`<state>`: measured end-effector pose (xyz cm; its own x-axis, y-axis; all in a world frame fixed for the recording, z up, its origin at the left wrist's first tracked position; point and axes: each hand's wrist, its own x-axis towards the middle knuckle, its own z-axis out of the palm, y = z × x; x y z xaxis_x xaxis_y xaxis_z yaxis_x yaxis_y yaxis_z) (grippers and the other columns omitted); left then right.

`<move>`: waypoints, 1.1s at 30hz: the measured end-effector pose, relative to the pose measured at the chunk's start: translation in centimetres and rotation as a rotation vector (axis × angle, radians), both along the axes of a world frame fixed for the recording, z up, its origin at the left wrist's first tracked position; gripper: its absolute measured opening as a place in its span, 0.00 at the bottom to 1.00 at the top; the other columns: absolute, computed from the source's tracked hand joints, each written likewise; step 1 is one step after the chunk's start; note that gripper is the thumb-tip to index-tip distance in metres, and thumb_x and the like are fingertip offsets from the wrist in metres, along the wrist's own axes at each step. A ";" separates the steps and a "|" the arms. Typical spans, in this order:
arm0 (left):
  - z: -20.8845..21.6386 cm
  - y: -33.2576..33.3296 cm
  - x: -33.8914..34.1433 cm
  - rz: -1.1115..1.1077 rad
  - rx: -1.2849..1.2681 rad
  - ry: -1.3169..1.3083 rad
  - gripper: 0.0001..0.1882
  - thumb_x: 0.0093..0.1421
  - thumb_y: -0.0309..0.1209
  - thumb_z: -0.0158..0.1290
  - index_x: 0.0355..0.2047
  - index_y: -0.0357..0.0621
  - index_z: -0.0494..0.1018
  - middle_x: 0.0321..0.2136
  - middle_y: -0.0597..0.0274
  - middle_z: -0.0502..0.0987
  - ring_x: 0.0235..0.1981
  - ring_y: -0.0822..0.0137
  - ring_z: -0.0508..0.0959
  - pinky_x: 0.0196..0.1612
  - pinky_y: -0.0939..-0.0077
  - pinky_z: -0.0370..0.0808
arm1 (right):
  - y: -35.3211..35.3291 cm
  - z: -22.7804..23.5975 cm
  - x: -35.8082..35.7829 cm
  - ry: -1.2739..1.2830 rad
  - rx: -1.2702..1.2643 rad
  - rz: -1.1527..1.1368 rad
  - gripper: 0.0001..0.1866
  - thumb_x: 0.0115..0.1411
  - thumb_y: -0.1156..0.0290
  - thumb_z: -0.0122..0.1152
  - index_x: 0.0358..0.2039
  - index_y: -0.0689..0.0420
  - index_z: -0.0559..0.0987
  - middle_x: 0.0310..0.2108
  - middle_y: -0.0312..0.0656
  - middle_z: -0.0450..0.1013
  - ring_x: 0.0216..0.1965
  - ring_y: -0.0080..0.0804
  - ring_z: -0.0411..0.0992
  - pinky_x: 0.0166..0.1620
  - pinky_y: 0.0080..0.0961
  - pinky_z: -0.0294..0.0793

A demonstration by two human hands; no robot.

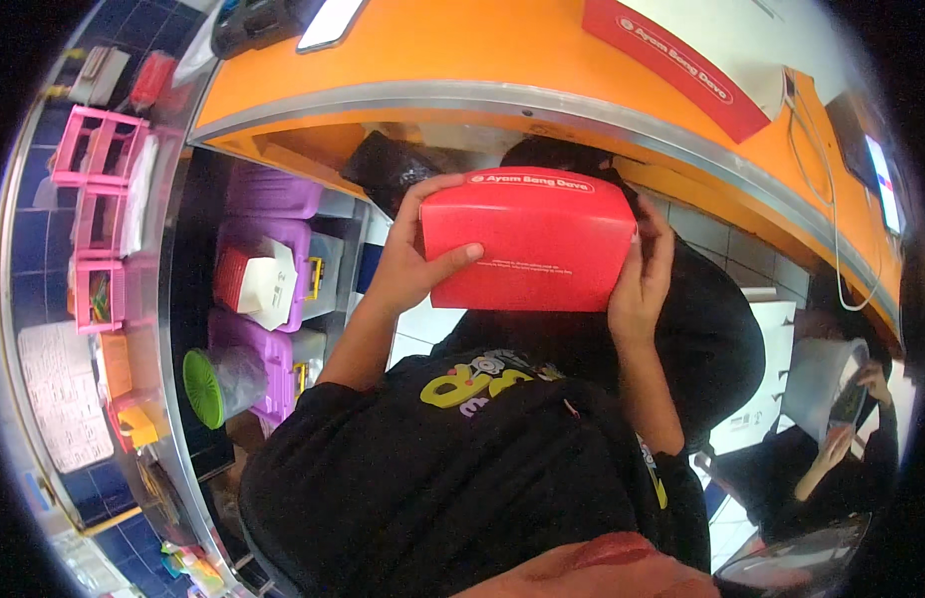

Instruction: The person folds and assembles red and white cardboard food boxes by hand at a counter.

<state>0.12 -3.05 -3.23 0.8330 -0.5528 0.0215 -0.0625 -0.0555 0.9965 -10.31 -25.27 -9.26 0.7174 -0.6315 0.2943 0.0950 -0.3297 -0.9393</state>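
A red cardboard food box (532, 249) with a white printed label is held up in front of my black shirt, below the edge of the orange counter. My left hand (422, 249) grips its left end, thumb lying across the front face and fingers behind the upper corner. At the other end my right hand (644, 269) closes around the side edge, with part of its fingers hidden behind the box. Whether anything is inside the box cannot be seen.
On the orange counter (432, 65) lie a phone (331, 24) and a larger red carton panel (676, 65). A white cable (831, 199) hangs over its edge. Purple bins (273, 259) and a green basket (203, 389) stand left. Another person's hands (831, 453) work at right.
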 end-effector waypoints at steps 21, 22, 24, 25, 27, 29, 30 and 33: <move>2.3 -1.4 -1.5 -0.209 -0.050 -0.328 0.18 0.53 0.35 0.56 0.40 0.47 0.62 0.50 0.47 0.62 0.49 0.60 0.64 0.57 0.62 0.57 | -1.1 4.8 -2.9 -0.287 0.446 0.516 0.16 0.46 0.74 0.68 0.30 0.55 0.67 0.31 0.38 0.64 0.35 0.28 0.63 0.42 0.24 0.61; 3.1 -1.2 -1.8 -0.249 -0.103 -0.343 0.18 0.51 0.37 0.57 0.37 0.47 0.63 0.50 0.45 0.62 0.50 0.58 0.64 0.57 0.62 0.56 | -1.6 6.0 -3.3 -0.301 0.322 0.519 0.17 0.45 0.71 0.69 0.31 0.55 0.68 0.31 0.38 0.63 0.35 0.28 0.62 0.41 0.25 0.61; 5.9 -1.4 -2.6 -0.408 -0.287 -0.177 0.19 0.51 0.47 0.59 0.27 0.47 0.67 0.51 0.43 0.61 0.53 0.54 0.63 0.58 0.60 0.57 | -2.0 9.2 -6.1 -0.324 0.343 0.476 0.26 0.43 0.53 0.68 0.36 0.57 0.69 0.32 0.41 0.63 0.36 0.30 0.63 0.41 0.27 0.62; 6.5 -1.5 -2.3 -0.427 -0.429 -0.222 0.22 0.52 0.53 0.55 0.25 0.46 0.68 0.50 0.42 0.63 0.52 0.53 0.65 0.56 0.58 0.59 | -1.6 10.5 -7.8 -0.441 0.409 0.454 0.33 0.42 0.48 0.68 0.39 0.59 0.68 0.33 0.43 0.65 0.35 0.30 0.64 0.39 0.28 0.62; 7.3 -3.0 -0.3 -0.548 -0.517 -0.189 0.29 0.54 0.61 0.49 0.23 0.44 0.70 0.45 0.43 0.68 0.51 0.52 0.68 0.53 0.58 0.63 | -3.4 12.7 -11.5 -0.634 0.307 0.451 0.35 0.45 0.42 0.64 0.39 0.62 0.68 0.29 0.42 0.66 0.29 0.29 0.63 0.32 0.27 0.60; 9.9 -1.5 1.2 -0.600 -0.207 -0.059 0.34 0.56 0.63 0.45 0.24 0.39 0.72 0.36 0.46 0.75 0.48 0.55 0.73 0.51 0.62 0.66 | -8.6 16.5 -11.6 -0.731 -0.184 0.682 0.31 0.53 0.42 0.57 0.31 0.63 0.71 0.20 0.39 0.65 0.19 0.28 0.61 0.23 0.27 0.57; 11.7 -2.7 1.9 -0.722 -0.001 0.008 0.39 0.57 0.65 0.41 0.32 0.33 0.73 0.35 0.50 0.76 0.45 0.58 0.75 0.49 0.68 0.68 | -9.4 18.1 -11.3 -0.766 -0.370 0.700 0.31 0.57 0.41 0.53 0.27 0.63 0.73 0.15 0.37 0.65 0.13 0.27 0.60 0.19 0.27 0.55; 12.0 -7.2 3.4 -0.751 0.076 0.181 0.40 0.61 0.62 0.37 0.52 0.33 0.66 0.43 0.54 0.75 0.48 0.63 0.74 0.55 0.69 0.66 | -9.2 23.2 -10.3 -0.850 -0.839 0.540 0.27 0.65 0.53 0.44 0.15 0.59 0.66 0.11 0.35 0.58 0.11 0.28 0.57 0.18 0.28 0.52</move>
